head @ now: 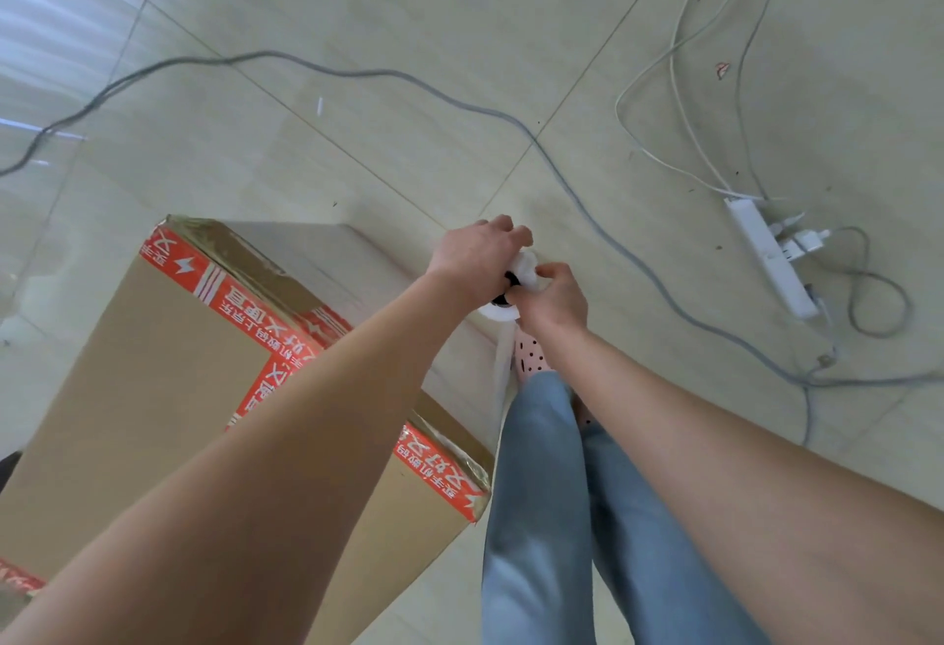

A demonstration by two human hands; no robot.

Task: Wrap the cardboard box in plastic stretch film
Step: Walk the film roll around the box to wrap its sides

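We look down on a cardboard box (168,363) sealed with red tape (245,302), standing on the tiled floor (408,57) at left. Just beside its far right corner, our left hand (477,256) and right hand (554,294) both curl tightly round the stretch film roll (526,266) — held upright.
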